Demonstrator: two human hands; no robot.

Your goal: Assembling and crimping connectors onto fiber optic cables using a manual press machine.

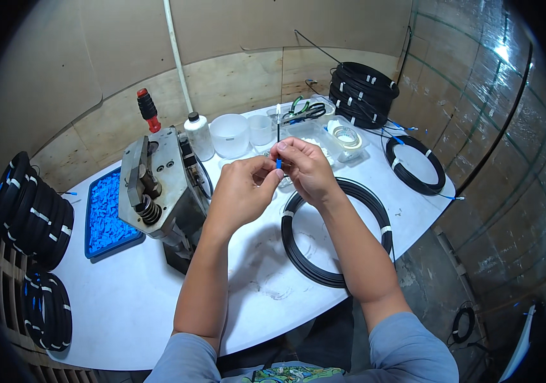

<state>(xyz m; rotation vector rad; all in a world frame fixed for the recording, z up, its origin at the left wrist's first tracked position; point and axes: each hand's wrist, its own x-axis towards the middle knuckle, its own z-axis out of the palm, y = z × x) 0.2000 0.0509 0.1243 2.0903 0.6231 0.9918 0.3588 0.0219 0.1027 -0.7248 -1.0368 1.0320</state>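
Note:
Both hands meet above the middle of the table, their fingers pinched together. My left hand [242, 190] grips a small blue connector piece [279, 164] between thumb and forefinger. Right beside it, my right hand [309, 173] pinches a thin black cable [278, 133], which stands up from the fingers and ends in a white tip [278, 111]. The fingers partly cover where the blue piece and the cable meet. Under my right forearm lies a coil of black cable [314, 273], bound with white ties.
A metal bench press [158, 163] stands left of my hands, near a blue tray [116, 246] of small blue pieces. Behind are a white bottle [199, 137], plastic tubs [229, 136] and a clear box with tape rolls [344, 135]. Cable coils [363, 96] stack back right; more coils [33, 214] sit left.

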